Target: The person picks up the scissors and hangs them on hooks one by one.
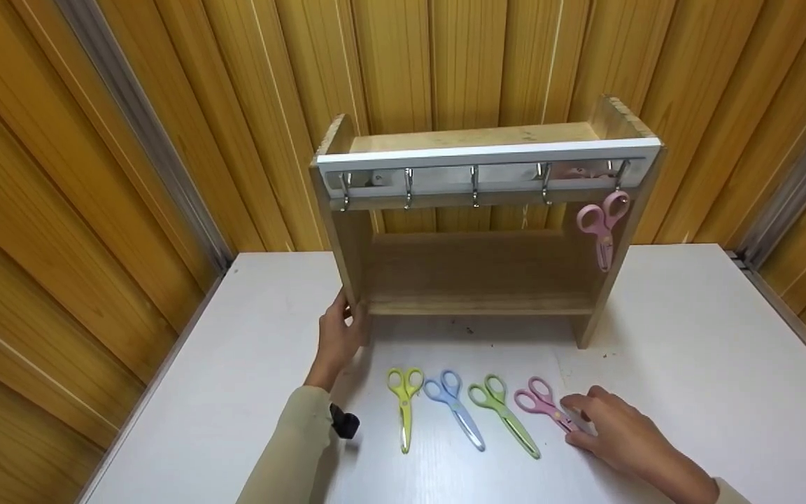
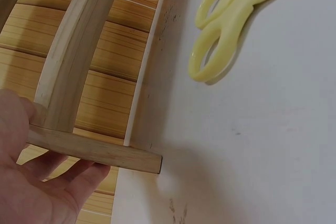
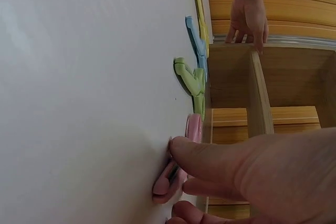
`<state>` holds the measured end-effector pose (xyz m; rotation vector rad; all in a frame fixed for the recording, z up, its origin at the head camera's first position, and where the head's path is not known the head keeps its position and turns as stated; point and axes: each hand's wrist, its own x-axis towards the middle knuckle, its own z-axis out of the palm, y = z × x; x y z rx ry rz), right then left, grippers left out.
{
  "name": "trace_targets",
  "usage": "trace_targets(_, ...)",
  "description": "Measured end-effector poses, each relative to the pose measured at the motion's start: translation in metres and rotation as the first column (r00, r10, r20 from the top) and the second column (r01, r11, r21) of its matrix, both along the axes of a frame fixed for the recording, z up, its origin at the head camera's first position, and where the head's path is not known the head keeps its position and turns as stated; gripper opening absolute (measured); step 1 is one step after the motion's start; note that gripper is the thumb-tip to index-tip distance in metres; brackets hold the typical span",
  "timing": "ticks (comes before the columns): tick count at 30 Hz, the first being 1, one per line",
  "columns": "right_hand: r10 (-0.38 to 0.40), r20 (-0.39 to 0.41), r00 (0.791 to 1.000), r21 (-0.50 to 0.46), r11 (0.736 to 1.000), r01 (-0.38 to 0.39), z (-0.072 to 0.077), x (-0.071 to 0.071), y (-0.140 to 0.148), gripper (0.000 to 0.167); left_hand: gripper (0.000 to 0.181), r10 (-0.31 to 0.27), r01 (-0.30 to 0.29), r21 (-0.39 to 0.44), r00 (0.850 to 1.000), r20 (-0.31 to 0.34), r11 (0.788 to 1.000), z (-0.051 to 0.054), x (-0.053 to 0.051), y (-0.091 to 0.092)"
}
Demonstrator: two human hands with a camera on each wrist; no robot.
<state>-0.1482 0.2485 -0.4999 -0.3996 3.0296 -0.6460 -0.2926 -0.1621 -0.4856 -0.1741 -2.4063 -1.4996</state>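
1. Left hand (image 1: pixel 341 337): clamped on the left panel of the rack (image 1: pixel 480 273).
2. Right hand (image 1: pixel 616 428): thumb and fingers apart, astride the blades of the pink scissors (image 1: pixel 550 409); clamping cannot be told.
3. Pink scissors: on the table (image 1: pixel 263 392), rightmost beside green scissors (image 1: pixel 498 406), blue scissors (image 1: pixel 455 404) and yellow scissors (image 1: pixel 404 403).
4. Hung pair (image 1: pixel 605 234): on the rack's rightmost hook (image 1: pixel 621 175).

My feed shows a pale beige-green fabric left sleeve (image 1: pixel 288 437), a small blocky black device (image 1: pixel 344 423) at its cuff (image 1: pixel 315 397), and a similarly pale right sleeve (image 1: pixel 727 492).
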Motion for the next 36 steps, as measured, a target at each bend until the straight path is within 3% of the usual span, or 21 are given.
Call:
trace_targets(10,0.013,-0.03,0.999,-0.03,0.999,-0.014,0.0001,-0.0045,0.0016,0.023,0.053,0.014,-0.014,-0.02,1.0,0.004,1.0,0.0,-0.001,-0.0001)
trace_targets(23,-0.024,-0.004,1.0,-0.054,0.998,0.023,0.0005,-0.0085,0.0011,0.024,0.053,0.015,-0.015,-0.01,1.0,0.025,1.0,-0.0009,-0.0013,0.0002)
trace_targets(36,-0.02,-0.045,0.999,-0.039,0.999,0.018,-0.0021,-0.0069,0.0034,0.027,0.05,-0.003,0.002,-0.009,1.0,-0.026,1.0,-0.0003,0.0,0.0007)
